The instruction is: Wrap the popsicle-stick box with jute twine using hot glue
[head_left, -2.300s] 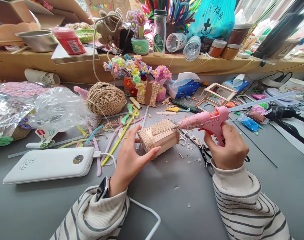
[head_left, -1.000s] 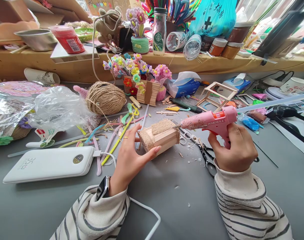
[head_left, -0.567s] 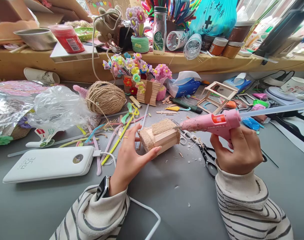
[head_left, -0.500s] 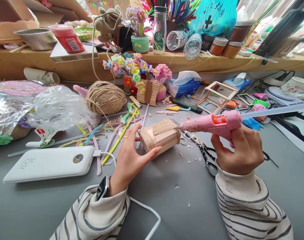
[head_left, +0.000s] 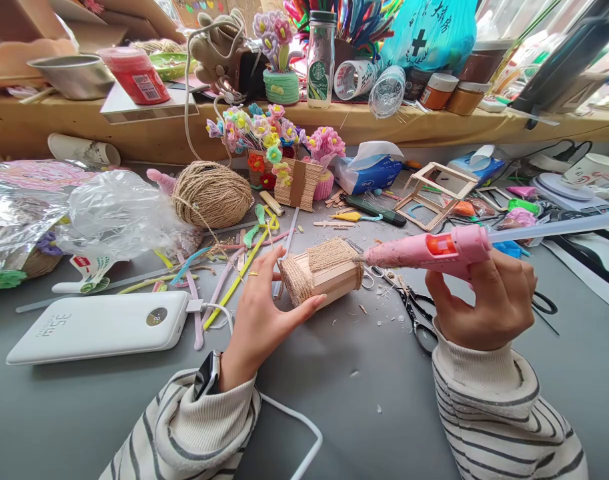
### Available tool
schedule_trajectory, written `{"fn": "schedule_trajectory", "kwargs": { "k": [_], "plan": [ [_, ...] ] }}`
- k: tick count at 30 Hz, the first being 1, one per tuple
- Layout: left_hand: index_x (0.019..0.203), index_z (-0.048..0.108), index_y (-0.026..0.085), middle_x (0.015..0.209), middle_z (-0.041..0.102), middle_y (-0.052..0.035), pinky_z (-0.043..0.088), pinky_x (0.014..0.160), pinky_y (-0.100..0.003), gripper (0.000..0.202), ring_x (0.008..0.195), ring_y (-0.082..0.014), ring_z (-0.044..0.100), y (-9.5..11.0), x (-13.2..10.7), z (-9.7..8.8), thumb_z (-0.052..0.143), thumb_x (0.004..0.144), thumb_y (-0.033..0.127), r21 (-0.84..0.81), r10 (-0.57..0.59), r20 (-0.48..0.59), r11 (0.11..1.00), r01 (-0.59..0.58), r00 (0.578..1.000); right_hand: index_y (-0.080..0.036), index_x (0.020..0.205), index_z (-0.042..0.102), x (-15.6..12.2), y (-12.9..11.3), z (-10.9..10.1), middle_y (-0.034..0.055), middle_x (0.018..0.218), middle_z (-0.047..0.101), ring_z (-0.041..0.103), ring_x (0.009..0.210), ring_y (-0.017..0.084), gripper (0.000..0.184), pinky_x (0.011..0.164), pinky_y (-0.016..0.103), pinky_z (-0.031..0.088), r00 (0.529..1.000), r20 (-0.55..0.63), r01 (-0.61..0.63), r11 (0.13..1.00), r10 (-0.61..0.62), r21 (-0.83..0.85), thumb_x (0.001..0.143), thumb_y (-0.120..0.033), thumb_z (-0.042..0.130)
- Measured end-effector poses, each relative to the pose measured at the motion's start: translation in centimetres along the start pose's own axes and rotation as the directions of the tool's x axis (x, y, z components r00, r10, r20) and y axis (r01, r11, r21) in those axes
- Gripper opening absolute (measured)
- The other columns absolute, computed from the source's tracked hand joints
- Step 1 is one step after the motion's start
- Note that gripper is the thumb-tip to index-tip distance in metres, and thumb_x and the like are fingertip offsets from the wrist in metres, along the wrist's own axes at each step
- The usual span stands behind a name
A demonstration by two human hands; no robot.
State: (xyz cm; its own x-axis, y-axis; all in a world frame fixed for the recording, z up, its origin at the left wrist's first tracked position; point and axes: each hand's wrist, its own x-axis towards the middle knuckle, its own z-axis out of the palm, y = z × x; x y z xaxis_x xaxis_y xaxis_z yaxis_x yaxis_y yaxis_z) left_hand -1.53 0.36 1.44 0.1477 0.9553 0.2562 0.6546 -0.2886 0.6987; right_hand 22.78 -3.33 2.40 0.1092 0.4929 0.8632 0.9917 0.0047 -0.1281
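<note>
Remotely I see a craft workspace: pink plastic glue gun [head_left: 409, 251], round brown twine ball [head_left: 213, 193], multicoloured fuzzy flowers [head_left: 271, 143], flat grey desk [head_left: 354, 420].

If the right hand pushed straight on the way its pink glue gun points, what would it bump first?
Probably the twine-trimmed wooden piece, at its right-hand rim: the tip of the pink glue gun looks at or very near it, though depth is unclear.

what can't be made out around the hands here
All in the head view:
- Pink glue gun: handle mostly covered by the right hand.
- Glue stick: far end cut off by the right edge.
- Wooden cylinder: underside faces away from the camera.
- Whether gun and cylinder touch: too small to tell.
</note>
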Motion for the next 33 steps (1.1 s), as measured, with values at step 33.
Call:
{"fn": "schedule_trajectory", "kwargs": {
  "k": [33],
  "plan": [
    [0.132,0.025,0.024,0.137,0.035,-0.0104,0.037,0.102,-0.042,0.075,0.127,-0.0245,0.035,-1.3,0.2,-0.7,0.064,0.07,0.035,-0.062,0.134,0.172,0.99,-0.125,0.976,-0.016,0.08,0.06,0.8,4.3,3.8,0.0041,0.068,0.059,0.051,0.059,0.018,0.041,0.06,0.032,0.042,0.692,0.455,-0.619,0.785,0.56,-0.026,0.057,-0.05,0.062]
  ]
}}
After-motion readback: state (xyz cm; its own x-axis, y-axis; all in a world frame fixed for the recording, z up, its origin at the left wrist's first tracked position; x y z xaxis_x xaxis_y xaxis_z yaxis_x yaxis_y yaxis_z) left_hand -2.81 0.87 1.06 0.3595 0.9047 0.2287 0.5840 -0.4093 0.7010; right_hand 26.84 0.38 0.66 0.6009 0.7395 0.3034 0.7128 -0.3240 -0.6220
